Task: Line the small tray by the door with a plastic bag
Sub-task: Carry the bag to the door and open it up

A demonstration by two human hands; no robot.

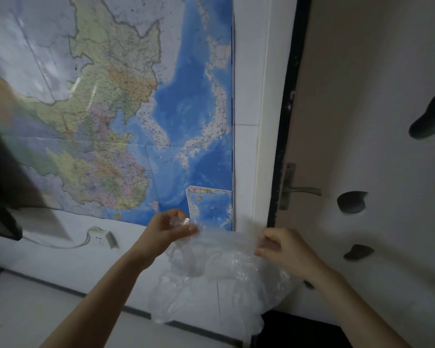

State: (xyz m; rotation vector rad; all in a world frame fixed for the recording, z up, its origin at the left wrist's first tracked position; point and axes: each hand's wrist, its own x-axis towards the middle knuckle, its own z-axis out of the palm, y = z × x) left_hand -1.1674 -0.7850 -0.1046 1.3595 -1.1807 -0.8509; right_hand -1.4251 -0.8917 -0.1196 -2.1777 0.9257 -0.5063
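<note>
I have the thin, clear, crinkled plastic bag up in the air in front of me, stretched between both hands. My left hand is closed around a bunched corner of the film, and my right hand pinches the opposite edge between thumb and fingers — the mouth looks pulled roughly taut between them, though I cannot tell whether it is actually open. The rest hangs down in soft, glossy folds, nearly see-through against the white wall.

The small tray itself is nowhere in my view, so I judge the lining has not begun; what I have is the bag in hand, near the pale beige door with its dull metal lever handle. Still to do: find the tray, spread the mouth and press the film in.

To the left a large glossy paper wall map in blues and yellows covers the wall, with a white power strip below it.
</note>
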